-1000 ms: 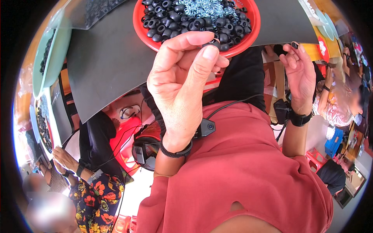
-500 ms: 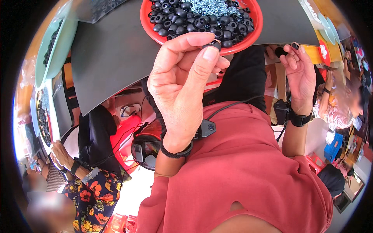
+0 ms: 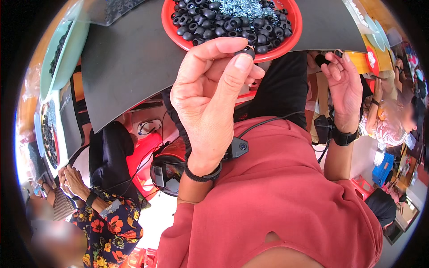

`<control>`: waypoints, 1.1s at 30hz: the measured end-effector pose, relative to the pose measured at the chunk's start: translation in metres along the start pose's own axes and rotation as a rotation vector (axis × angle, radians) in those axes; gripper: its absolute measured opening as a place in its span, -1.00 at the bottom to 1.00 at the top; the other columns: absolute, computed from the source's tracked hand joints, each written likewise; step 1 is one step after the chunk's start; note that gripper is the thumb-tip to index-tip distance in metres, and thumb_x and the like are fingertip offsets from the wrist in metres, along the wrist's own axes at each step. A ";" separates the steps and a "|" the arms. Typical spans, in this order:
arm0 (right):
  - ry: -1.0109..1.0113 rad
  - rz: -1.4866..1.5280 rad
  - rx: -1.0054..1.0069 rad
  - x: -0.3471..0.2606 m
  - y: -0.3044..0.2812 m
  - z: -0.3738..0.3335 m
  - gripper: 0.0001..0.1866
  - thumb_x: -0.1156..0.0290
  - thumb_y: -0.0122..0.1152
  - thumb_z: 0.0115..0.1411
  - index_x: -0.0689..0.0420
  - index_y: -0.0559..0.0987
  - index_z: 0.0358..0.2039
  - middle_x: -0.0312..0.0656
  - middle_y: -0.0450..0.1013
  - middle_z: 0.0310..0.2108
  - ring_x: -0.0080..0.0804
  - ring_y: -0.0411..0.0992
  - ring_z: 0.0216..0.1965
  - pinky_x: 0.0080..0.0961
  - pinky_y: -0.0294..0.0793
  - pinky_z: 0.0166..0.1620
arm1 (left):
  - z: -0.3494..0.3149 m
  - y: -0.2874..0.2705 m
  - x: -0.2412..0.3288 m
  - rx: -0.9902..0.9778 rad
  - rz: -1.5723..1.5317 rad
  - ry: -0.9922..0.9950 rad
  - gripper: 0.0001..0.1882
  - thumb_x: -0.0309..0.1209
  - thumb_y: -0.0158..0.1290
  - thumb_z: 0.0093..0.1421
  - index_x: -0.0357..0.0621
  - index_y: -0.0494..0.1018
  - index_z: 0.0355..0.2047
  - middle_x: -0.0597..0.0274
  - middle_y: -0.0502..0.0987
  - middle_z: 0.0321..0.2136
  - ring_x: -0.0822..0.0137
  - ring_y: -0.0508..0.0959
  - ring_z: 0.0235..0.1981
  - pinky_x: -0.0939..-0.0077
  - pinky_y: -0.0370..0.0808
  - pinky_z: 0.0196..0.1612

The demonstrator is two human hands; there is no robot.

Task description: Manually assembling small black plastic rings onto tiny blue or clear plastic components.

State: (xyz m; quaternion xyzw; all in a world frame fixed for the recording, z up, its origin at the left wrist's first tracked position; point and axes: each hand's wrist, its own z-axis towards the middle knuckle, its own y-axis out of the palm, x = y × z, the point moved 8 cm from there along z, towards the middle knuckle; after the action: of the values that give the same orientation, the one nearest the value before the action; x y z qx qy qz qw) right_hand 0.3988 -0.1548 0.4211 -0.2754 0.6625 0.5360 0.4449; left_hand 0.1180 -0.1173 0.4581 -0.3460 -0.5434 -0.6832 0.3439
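My left hand (image 3: 208, 96) is raised just in front of the red bowl (image 3: 172, 35). Its thumb and forefinger pinch a small rounded black plastic cord lock piece (image 3: 247, 51). Off to the right, my right hand (image 3: 344, 89) has its fingertips closed on another small black piece (image 3: 338, 54), too small to make out fully. Inside the bowl lie many hollow black cord lock pieces (image 3: 208, 33) with holes in them. A heap of thin silvery springs (image 3: 243, 8) rests on top of these.
The bowl stands on a dark grey tabletop (image 3: 125, 62), whose near edge is before me. At the left are a pale green basin (image 3: 67, 67) with black pieces and a co-worker's hands (image 3: 73, 183). A cable (image 3: 272, 118) crosses my lap. Another person (image 3: 389, 120) sits at right.
My left hand keeps its pinch almost in place. My right hand has shifted very slightly left. The co-worker's hands at left have moved a little downward.
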 end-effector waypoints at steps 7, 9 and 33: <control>0.013 -0.009 0.023 0.001 0.005 0.000 -0.70 0.32 0.06 0.31 0.31 0.56 -0.14 0.03 0.55 -0.21 -0.65 0.28 -0.53 -0.57 0.40 -0.17 | 0.001 0.000 0.001 -0.015 -0.016 0.031 -0.78 -0.59 0.02 0.24 -0.32 0.44 -0.09 0.01 0.58 -0.25 0.39 0.59 -0.38 0.57 0.54 -0.21; 0.016 -0.014 0.035 0.001 0.005 0.001 -0.70 0.32 0.06 0.31 0.31 0.56 -0.15 0.03 0.55 -0.21 -0.64 0.27 -0.53 -0.57 0.41 -0.16 | 0.002 0.001 0.000 -0.024 -0.024 0.040 -0.78 -0.59 0.02 0.24 -0.32 0.44 -0.10 0.01 0.58 -0.25 0.39 0.59 -0.39 0.57 0.54 -0.21; -0.034 -0.018 0.030 -0.015 0.004 -0.012 -0.70 0.32 0.07 0.30 0.32 0.55 -0.15 0.01 0.55 -0.24 -0.64 0.30 -0.53 -0.55 0.45 -0.17 | -0.003 0.016 0.002 -0.046 0.016 0.005 -0.79 -0.59 0.02 0.24 -0.32 0.43 -0.10 0.03 0.58 -0.24 0.40 0.58 -0.38 0.55 0.55 -0.21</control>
State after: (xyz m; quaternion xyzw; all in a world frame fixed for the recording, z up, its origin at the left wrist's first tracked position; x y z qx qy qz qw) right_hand 0.3985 -0.1669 0.4373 -0.2653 0.6601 0.5269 0.4650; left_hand 0.1304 -0.1235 0.4677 -0.3565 -0.5236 -0.6937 0.3428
